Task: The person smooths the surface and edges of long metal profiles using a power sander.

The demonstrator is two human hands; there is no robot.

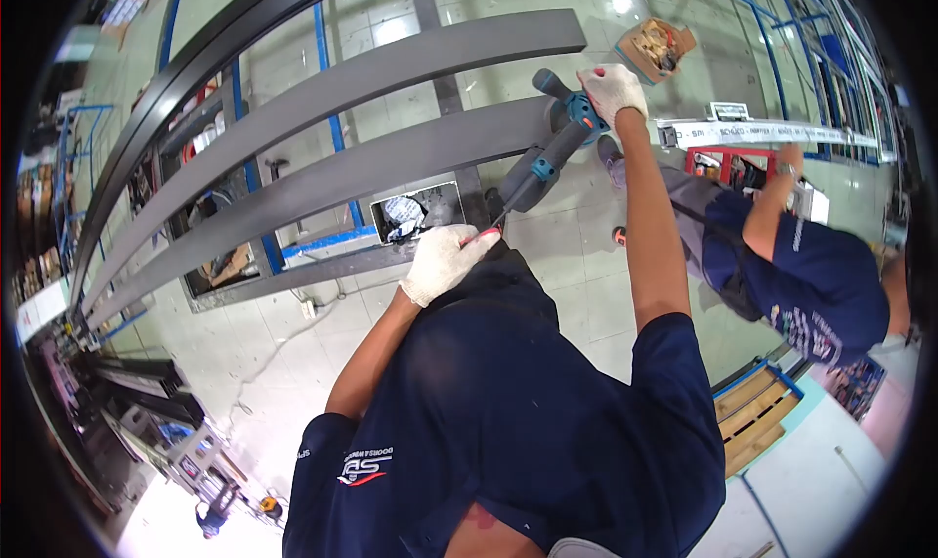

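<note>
My right hand point(618, 91), in a white glove, is closed around the upper end of a teal-and-black power tool point(561, 150) with a stubby side handle. The tool slants down to the left, and its head is beside the end of a long grey metal bar point(430, 146). My left hand point(445, 263), also gloved, is near my waist with its fingers pinched at a thin dark cord point(504, 212) that runs down from the tool. Red shows at the fingertips of both gloves. Part of the tool's grip is hidden by my right hand.
More long grey bars point(342, 74) lie across a blue-legged stand point(335, 128). An open box point(418, 214) with crumpled wrapping is below them. A cardboard box point(657, 50) rests on the tiled floor. At right, a co-worker point(801, 275) stands by a white wrapped profile point(762, 133).
</note>
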